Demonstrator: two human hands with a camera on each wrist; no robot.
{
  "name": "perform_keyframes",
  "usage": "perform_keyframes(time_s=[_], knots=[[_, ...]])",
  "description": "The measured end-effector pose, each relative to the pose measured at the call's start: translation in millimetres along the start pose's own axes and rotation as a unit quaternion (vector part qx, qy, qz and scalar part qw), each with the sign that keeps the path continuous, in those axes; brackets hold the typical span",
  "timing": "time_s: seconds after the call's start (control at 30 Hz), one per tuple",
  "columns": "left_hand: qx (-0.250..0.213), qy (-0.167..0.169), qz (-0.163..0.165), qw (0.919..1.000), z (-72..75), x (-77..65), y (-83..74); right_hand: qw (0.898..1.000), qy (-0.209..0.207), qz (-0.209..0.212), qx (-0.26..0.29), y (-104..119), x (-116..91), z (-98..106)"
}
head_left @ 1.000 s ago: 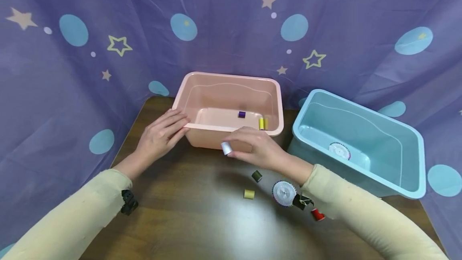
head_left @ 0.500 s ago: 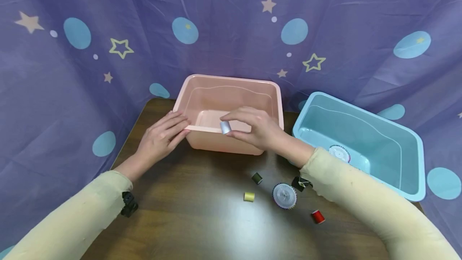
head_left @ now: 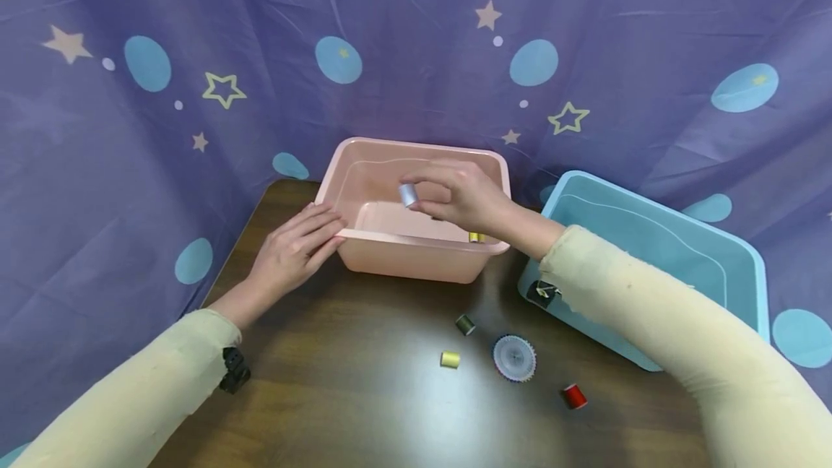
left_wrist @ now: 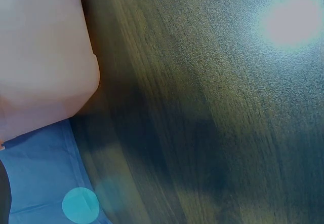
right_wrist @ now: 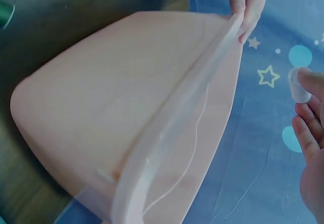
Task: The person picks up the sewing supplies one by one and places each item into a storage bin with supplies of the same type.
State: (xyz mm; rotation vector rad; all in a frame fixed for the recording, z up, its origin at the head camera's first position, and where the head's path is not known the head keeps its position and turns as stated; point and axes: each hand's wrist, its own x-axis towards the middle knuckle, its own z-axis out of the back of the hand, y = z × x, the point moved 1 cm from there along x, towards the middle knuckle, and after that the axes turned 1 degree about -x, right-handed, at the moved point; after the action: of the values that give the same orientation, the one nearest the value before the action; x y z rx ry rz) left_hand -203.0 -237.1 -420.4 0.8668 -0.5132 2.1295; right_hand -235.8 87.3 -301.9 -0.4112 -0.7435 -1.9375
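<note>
My right hand [head_left: 464, 197] pinches a pale silver-blue thread spool [head_left: 408, 196] between thumb and fingers, above the inside of a pink plastic bin [head_left: 409, 258]. In the right wrist view, this spool [right_wrist: 298, 84] is held clear of the bin's rim. At the bin's left front corner my left hand [head_left: 292, 248] holds the rim, fingers over the top edge. A yellow spool [head_left: 477, 237] lies inside at the right; my right hand hides part of the bin floor. The left wrist view catches only the pink bin's side [left_wrist: 45, 57] and the table, not the fingers.
A blue bin [head_left: 585, 331] stands to the right, partly behind my right forearm. On the wooden table [head_left: 338, 381] lie a dark green spool [head_left: 465, 325], a pale yellow spool [head_left: 450, 360], a round pin wheel [head_left: 514, 357] and a red spool [head_left: 575, 396]. A purple curtain [head_left: 416, 56] hangs behind.
My right hand has risen with the pale spool from in front of the pink bin, over its front rim, to above its inside. My left hand has stayed on the rim.
</note>
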Motion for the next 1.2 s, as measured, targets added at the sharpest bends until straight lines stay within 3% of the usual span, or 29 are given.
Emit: perform_keyframes(time_s=[0.53, 1.2], knots=[[0.003, 0.003, 0.004, 1.0, 1.7, 0.0, 0.0, 0.991, 0.107, -0.072, -0.023, -36.6, 26.9, -0.3], [0.003, 0.004, 0.001, 1.0, 1.0, -1.3, -1.3, 0.977, 0.195, -0.087, -0.025, -74.1, 41.7, -24.2]])
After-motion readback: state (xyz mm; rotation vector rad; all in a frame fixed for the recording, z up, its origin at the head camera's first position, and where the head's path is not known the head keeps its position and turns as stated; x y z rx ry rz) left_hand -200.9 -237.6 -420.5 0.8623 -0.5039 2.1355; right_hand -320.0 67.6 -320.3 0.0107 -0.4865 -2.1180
